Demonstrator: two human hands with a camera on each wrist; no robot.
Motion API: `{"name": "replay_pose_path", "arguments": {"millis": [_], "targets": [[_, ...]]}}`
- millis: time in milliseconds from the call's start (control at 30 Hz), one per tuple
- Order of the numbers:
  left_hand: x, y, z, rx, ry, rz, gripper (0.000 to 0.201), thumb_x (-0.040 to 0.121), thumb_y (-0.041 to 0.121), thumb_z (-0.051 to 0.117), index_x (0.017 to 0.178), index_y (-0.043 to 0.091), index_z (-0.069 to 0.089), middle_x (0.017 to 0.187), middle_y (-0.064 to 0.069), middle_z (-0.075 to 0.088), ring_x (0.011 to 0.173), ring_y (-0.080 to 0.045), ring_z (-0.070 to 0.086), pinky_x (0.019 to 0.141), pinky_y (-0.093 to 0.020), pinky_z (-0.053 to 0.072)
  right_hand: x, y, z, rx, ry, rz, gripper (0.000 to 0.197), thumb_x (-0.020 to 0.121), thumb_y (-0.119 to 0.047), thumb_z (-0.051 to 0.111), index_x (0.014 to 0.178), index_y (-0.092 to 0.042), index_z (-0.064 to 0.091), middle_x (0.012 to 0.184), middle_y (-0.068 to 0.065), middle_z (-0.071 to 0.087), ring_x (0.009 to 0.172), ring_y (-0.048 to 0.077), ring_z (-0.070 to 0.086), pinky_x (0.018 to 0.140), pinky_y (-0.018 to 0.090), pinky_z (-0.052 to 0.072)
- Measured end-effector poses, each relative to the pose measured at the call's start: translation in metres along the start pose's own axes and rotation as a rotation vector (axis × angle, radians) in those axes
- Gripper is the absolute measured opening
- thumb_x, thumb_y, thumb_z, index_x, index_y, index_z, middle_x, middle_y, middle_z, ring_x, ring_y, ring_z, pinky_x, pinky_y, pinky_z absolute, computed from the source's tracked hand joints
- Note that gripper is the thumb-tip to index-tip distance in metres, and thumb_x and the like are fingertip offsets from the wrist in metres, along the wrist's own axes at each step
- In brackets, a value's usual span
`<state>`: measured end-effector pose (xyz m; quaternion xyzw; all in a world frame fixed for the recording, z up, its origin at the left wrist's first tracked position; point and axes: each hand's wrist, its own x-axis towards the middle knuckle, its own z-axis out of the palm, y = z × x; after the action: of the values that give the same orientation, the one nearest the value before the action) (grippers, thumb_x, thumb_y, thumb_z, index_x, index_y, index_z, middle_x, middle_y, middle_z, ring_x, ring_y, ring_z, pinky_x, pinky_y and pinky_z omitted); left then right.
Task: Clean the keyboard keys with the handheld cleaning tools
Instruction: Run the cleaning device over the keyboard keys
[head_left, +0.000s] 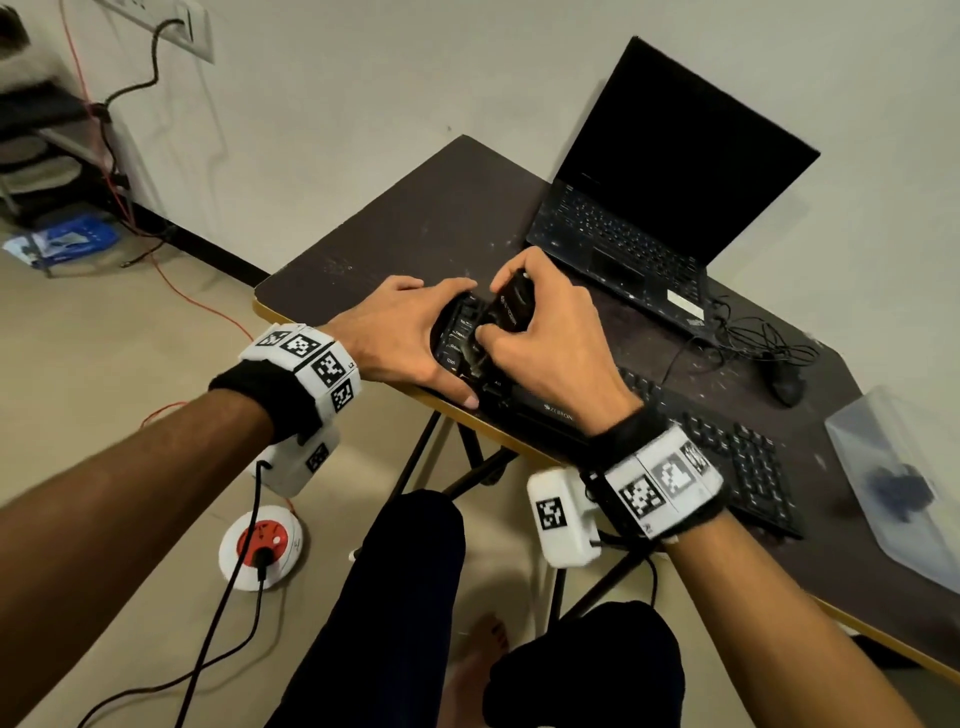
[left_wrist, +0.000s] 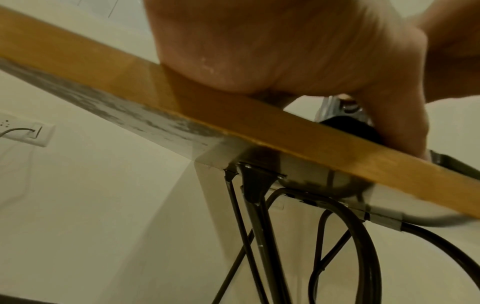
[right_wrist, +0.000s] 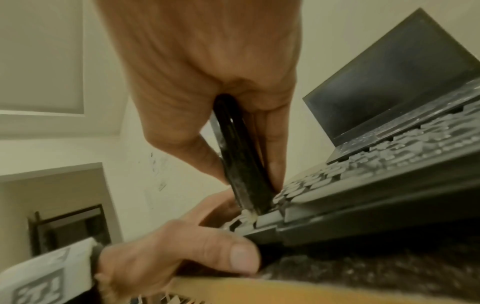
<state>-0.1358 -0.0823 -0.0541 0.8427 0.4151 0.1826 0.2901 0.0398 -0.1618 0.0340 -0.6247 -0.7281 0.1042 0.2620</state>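
Your right hand holds the black brush on the keyboard end your left hand grips, so most keys beside it look uncleaned.

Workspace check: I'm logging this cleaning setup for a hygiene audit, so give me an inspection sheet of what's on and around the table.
Surface: dark table with a yellow edge, speckled with pale dust.
Job's things: black keyboard along the near edge; black brush with its bristles on the left-end keys.
Clutter: open laptop, screen dark; mouse; clear plastic box with something dark inside.
Grippers: left hand grips the keyboard's left end; right hand grips the brush.
Cables: tangled mouse cord on the table; orange wire and a plugged-in extension reel on the floor.
Surroundings: pale wall, wall socket, folding table legs.
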Motion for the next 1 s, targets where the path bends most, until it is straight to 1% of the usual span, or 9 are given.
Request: {"name": "replay_pose_path", "arguments": {"millis": [67, 133, 200, 267, 467, 633, 767, 867, 1000], "targets": [[-0.002, 0.0, -0.003, -0.041, -0.018, -0.002, 0.142, 0.046, 0.082, 0.079, 0.166, 0.031, 0.021, 0.151, 0.011, 0.054, 0.151, -0.017, 0.032, 0.128, -0.028, 0.007, -0.006, 0.002, 0.0, -0.01, -0.031, -0.025, 0.036, 0.079, -0.018, 0.075, 0.105, -0.032, 0.054, 0.079, -0.009, 0.07, 0.072, 0.005, 0.067, 0.061, 0.019, 0.05], [-0.002, 0.0, -0.005, -0.08, -0.047, -0.024, 0.143, 0.049, 0.068, 0.086, 0.168, 0.031, 0.017, 0.155, 0.008, 0.048, 0.154, -0.021, 0.026, 0.127, -0.028, 0.012, -0.008, 0.006, -0.003, 0.026, -0.025, 0.002, 0.037, 0.081, -0.019, 0.077, 0.106, -0.033, 0.054, 0.081, -0.009, 0.07, 0.071, 0.004, 0.067, 0.06, 0.019, 0.051], [0.0, -0.002, -0.009, -0.152, -0.059, -0.028, 0.144, 0.054, 0.052, 0.099, 0.17, 0.028, 0.017, 0.152, 0.006, 0.047, 0.149, -0.019, 0.035, 0.129, -0.036, 0.026, -0.007, 0.008, -0.006, 0.05, -0.009, 0.038, 0.037, 0.081, -0.019, 0.079, 0.105, -0.034, 0.055, 0.081, -0.01, 0.069, 0.071, 0.002, 0.065, 0.058, 0.015, 0.047], [0.001, -0.007, -0.011, -0.238, -0.079, -0.017, 0.14, 0.058, 0.036, 0.103, 0.17, 0.025, 0.019, 0.148, 0.012, 0.05, 0.141, -0.01, 0.046, 0.125, -0.032, 0.034, -0.014, 0.003, -0.004, 0.05, -0.019, -0.01, 0.038, 0.08, -0.017, 0.079, 0.105, -0.032, 0.055, 0.079, -0.008, 0.07, 0.069, 0.005, 0.066, 0.056, 0.016, 0.048], [0.002, -0.015, -0.011, -0.356, -0.102, 0.003, 0.143, 0.047, 0.042, 0.1, 0.168, 0.03, 0.024, 0.159, 0.012, 0.052, 0.145, -0.006, 0.05, 0.127, -0.043, 0.038, -0.011, 0.002, -0.005, 0.008, -0.017, -0.04, 0.037, 0.079, -0.018, 0.077, 0.106, -0.031, 0.055, 0.076, -0.007, 0.07, 0.067, 0.007, 0.067, 0.059, 0.024, 0.052], [-0.003, -0.013, -0.01, -0.367, -0.057, 0.031, 0.133, 0.045, 0.044, 0.095, 0.163, 0.03, 0.033, 0.145, 0.015, 0.063, 0.135, -0.004, 0.059, 0.122, -0.041, 0.044, -0.022, -0.006, 0.003, -0.012, -0.089, -0.131, 0.038, 0.078, -0.018, 0.076, 0.107, -0.031, 0.054, 0.074, -0.005, 0.07, 0.065, 0.012, 0.068, 0.061, 0.031, 0.056], [-0.002, -0.011, -0.012, -0.366, -0.062, 0.037, 0.135, 0.045, 0.046, 0.099, 0.162, 0.031, 0.034, 0.148, 0.016, 0.061, 0.138, -0.004, 0.056, 0.124, -0.044, 0.042, -0.014, -0.003, -0.005, 0.002, -0.081, -0.143, 0.038, 0.079, -0.017, 0.076, 0.108, -0.029, 0.055, 0.078, -0.004, 0.072, 0.07, 0.016, 0.07, 0.067, 0.04, 0.059], [-0.005, -0.01, -0.012, -0.355, -0.042, 0.036, 0.135, 0.044, 0.048, 0.095, 0.163, 0.03, 0.033, 0.143, 0.017, 0.063, 0.134, -0.003, 0.058, 0.121, -0.04, 0.045, -0.025, -0.003, -0.008, -0.067, -0.193, -0.276, 0.041, 0.078, -0.016, 0.077, 0.11, -0.03, 0.056, 0.08, -0.005, 0.071, 0.068, 0.015, 0.068, 0.062, 0.039, 0.056], [-0.005, -0.009, -0.012, -0.341, -0.046, 0.029, 0.138, 0.044, 0.051, 0.096, 0.165, 0.03, 0.031, 0.151, 0.016, 0.058, 0.139, -0.004, 0.055, 0.124, -0.04, 0.042, -0.017, 0.01, -0.024, -0.043, -0.264, -0.275, 0.04, 0.079, -0.012, 0.079, 0.109, -0.029, 0.058, 0.088, -0.007, 0.073, 0.07, 0.01, 0.069, 0.064, 0.035, 0.056]]}}
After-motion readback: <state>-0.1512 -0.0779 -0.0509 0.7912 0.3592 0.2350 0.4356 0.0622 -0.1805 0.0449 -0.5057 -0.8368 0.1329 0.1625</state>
